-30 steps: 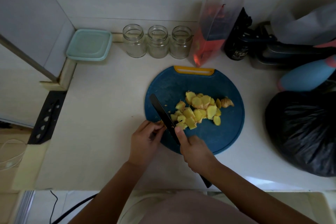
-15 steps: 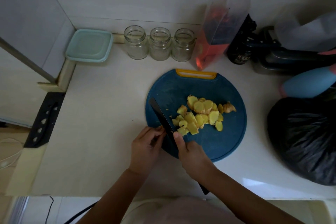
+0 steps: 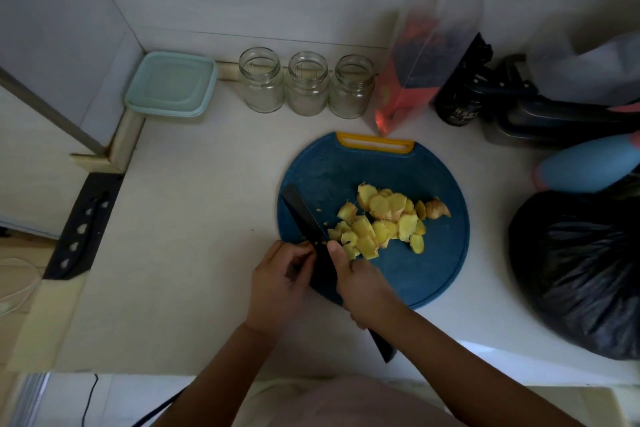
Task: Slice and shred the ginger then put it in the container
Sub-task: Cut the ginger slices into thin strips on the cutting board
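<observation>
Head view shows a round blue cutting board (image 3: 408, 274) on the pale tabletop (image 3: 194, 239), with a loose pile of ginger slices (image 3: 379, 218) in its middle and one unpeeled knobby end piece (image 3: 437, 208) at the pile's right edge. The right hand (image 3: 360, 282) is clenched around the handle of a black knife (image 3: 306, 222), forefinger laid forward beside the blade, and the blade runs up and left across the board's left part, just beside the pile. The left hand (image 3: 280, 282) is curled at the blade's left side, fingertips touching it near the heel; it seems to pinch or wipe something off the blade, though what it holds, if anything, is too small to tell. Slicing looks largely done and shredding comes next. To do that well, I would gather a few slices into a flat, overlapped stack rather than cut the whole heap, tuck the left fingertips back behind the knuckles, and draw the knife through in thin parallel strokes. Any wiping of the blade is safest from the spine side. A teal lidded container (image 3: 171, 85) sits well apart in the far left corner, beside three empty glass jars (image 3: 306, 87).
</observation>
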